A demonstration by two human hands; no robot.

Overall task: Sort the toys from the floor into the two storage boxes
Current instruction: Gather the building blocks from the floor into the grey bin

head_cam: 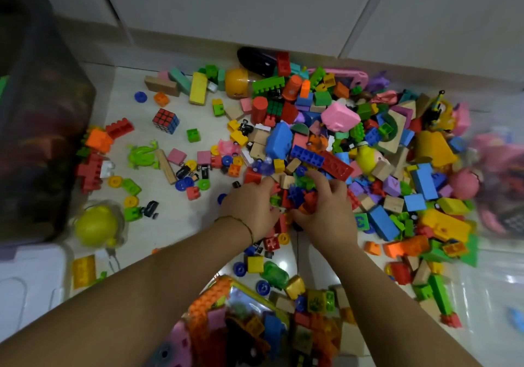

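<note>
A big heap of colourful plastic bricks and wooden blocks (334,139) covers the pale floor in front of me. My left hand (251,203) and my right hand (326,210) are cupped side by side at the heap's near edge. Their fingers curl round a cluster of small red, blue and green bricks (297,196) held between them. A dark translucent storage box (42,128) with toys inside stands at the left. A clear box (502,185) holding pink toys lies at the right edge, blurred.
A Rubik's cube (166,120), a green frog (143,155) and a yellow ball (95,226) lie scattered left of the heap. A clear bag of bricks (255,324) sits near me between my forearms. A white lid (31,278) lies lower left. A tiled wall (255,6) stands behind.
</note>
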